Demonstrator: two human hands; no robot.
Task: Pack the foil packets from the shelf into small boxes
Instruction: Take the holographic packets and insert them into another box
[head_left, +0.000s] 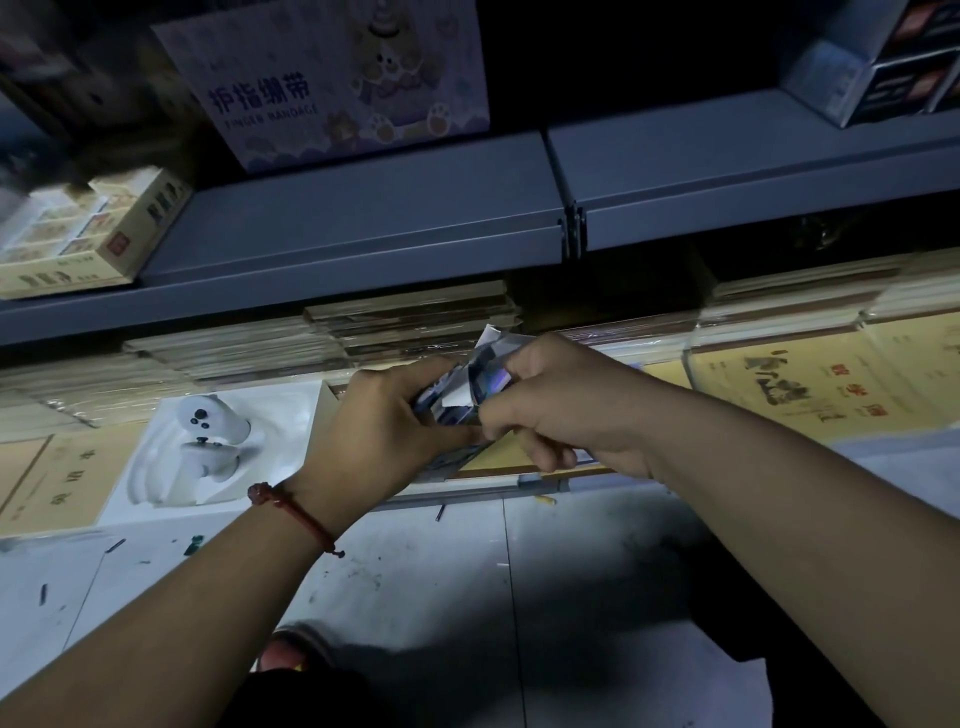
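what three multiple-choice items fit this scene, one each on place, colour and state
1. Where is the controller?
A on the floor; B in a white tray left of the box; C on the upper shelf.
2. What colour is the cord on the left wrist?
A green; B red; C white.
3. How is the box held?
A by no hand; B by one hand; C by both hands.

1 B: it lies in the moulded tray.
2 B: the cord shows red.
3 C: left hand and right hand both curl round it.
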